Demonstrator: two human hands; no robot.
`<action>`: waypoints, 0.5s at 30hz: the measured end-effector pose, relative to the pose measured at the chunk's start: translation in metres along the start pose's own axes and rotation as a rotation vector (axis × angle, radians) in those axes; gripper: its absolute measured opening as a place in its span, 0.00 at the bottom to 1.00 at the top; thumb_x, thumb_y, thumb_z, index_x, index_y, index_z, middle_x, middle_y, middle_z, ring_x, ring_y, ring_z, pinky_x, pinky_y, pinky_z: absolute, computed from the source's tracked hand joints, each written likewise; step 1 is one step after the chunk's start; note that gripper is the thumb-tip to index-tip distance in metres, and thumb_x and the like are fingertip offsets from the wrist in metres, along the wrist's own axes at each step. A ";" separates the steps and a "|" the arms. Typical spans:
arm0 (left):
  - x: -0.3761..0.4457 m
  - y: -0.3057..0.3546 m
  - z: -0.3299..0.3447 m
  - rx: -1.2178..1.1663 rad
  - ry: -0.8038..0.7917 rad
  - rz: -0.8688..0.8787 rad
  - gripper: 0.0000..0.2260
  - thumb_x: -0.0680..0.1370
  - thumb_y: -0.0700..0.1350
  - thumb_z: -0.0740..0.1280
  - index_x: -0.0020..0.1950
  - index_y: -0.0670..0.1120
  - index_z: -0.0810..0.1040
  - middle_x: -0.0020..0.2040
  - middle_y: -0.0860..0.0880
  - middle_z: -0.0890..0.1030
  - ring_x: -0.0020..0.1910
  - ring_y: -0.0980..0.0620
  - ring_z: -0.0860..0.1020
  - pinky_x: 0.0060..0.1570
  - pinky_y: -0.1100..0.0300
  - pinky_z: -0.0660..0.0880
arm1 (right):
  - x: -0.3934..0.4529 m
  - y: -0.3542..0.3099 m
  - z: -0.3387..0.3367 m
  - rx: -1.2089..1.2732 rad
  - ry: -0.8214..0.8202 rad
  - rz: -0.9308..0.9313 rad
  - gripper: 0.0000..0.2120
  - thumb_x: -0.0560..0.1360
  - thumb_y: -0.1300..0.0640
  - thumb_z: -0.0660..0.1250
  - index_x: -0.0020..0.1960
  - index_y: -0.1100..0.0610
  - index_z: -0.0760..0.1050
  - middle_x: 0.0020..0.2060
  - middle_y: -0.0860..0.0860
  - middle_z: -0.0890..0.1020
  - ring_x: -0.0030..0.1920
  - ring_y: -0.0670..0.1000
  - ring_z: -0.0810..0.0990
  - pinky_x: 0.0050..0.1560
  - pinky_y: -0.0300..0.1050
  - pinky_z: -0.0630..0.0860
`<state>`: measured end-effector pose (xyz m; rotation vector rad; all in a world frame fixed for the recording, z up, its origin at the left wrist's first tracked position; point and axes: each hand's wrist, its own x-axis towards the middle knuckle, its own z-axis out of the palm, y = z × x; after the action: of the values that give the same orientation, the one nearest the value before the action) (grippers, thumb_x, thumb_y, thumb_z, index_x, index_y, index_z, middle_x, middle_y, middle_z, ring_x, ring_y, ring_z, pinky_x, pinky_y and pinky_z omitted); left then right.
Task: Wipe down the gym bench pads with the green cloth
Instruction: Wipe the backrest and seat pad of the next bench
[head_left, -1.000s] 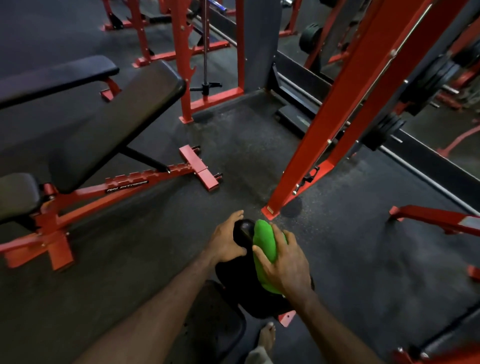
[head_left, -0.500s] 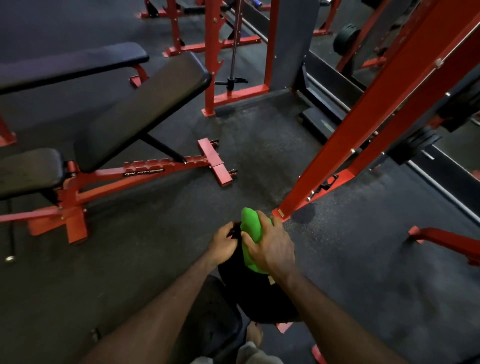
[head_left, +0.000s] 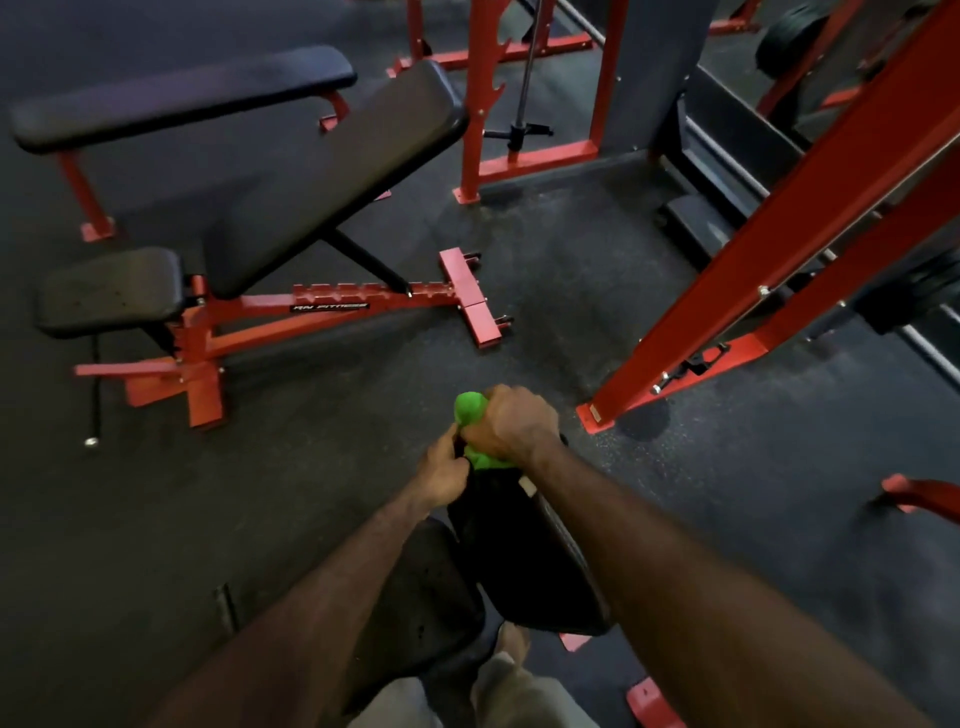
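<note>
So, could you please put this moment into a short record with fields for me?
setting: gym floor with red racks
cloth: green cloth, bunched at the top end of the back pad
right hand: right hand grips the cloth on the pad's top edge
left hand: left hand holds the left side of the same pad
pad being wiped: black back pad of the nearest bench, directly below the camera
other benches: incline bench and flat bench to the left, untouched
</note>
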<state>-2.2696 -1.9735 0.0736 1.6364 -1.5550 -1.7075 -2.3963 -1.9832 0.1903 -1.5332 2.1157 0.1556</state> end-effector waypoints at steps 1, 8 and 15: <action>-0.002 0.002 0.000 -0.006 0.013 0.001 0.25 0.79 0.34 0.64 0.75 0.50 0.74 0.69 0.49 0.79 0.70 0.48 0.75 0.73 0.51 0.70 | 0.006 -0.005 -0.003 -0.029 -0.039 0.003 0.31 0.72 0.35 0.70 0.68 0.53 0.76 0.65 0.57 0.80 0.64 0.60 0.80 0.62 0.52 0.76; -0.007 0.007 0.007 -0.239 0.114 0.017 0.20 0.82 0.30 0.58 0.52 0.53 0.80 0.54 0.46 0.83 0.58 0.46 0.79 0.58 0.54 0.75 | -0.056 0.040 0.026 0.132 0.189 -0.137 0.35 0.73 0.36 0.68 0.77 0.41 0.63 0.66 0.53 0.70 0.60 0.62 0.79 0.57 0.57 0.78; -0.009 0.031 0.011 -0.322 0.261 0.022 0.20 0.82 0.37 0.59 0.34 0.51 0.80 0.32 0.56 0.80 0.38 0.52 0.76 0.43 0.55 0.70 | -0.033 0.016 0.019 0.159 0.166 -0.052 0.29 0.72 0.37 0.69 0.70 0.44 0.70 0.60 0.54 0.75 0.58 0.63 0.81 0.56 0.56 0.78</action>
<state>-2.2894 -1.9723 0.1015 1.5909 -1.1092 -1.5622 -2.3969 -1.9419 0.1866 -1.5503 2.1543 -0.1603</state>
